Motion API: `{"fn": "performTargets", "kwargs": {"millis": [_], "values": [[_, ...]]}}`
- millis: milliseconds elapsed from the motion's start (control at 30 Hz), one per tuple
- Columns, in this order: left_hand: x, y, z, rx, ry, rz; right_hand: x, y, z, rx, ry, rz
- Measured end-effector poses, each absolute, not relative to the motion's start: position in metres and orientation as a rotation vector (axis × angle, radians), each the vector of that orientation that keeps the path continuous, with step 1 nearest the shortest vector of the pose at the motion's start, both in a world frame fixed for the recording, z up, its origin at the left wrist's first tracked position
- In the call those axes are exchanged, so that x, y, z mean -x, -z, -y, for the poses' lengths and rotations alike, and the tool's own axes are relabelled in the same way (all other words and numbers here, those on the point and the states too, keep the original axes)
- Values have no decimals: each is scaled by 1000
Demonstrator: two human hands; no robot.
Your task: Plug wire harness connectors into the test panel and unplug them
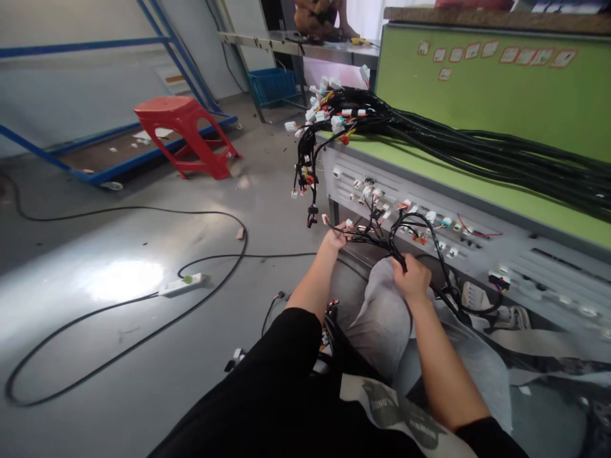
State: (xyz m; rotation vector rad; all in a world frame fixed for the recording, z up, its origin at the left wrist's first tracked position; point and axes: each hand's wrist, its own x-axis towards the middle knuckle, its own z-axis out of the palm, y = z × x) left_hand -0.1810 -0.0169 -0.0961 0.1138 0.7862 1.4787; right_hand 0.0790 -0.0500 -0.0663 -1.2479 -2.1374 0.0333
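- A black wire harness is held above the wearer's knees, in front of the grey connector panel; its lower run is lost among other cables by the legs.
- Its trunk is gripped in the closed right hand; the palm side is turned from view.
- Thin branches are met by the bent fingers of the left hand; whether they are pinched or merely supported cannot be determined.
- Small connectors are mounted along the panel; individual types are too blurred to be identified.
- A second cable bundle is partly covered by the left sleeve.
- A thick bundle of black harnesses is laid on the green worktop, cut off by the right edge.
- The writing on the paper labels cannot be read.
- A blue plastic crate is seen under the far table; its contents cannot be made out.
- Small white scraps are carried on the brown base board of the blue-framed rack, partly obscured by a red plastic stool.
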Motion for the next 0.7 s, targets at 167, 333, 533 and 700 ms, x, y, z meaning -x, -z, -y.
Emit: {"fn": "performTargets", "kwargs": {"millis": [167, 333, 533, 700], "values": [[187, 68, -7, -338, -1514, -896, -77, 67, 49, 1235, -54, 2128], [174, 51, -9, -647, -1555, -1192, -77, 68, 49, 1237, -53, 2123], [170, 51, -10, -769, -1684, -1358, -77, 67, 50, 1253, -69, 2133], [170, 52, -13, -845, -1700, -1404, -77, 66, 50, 1253, -80, 2136]]}}
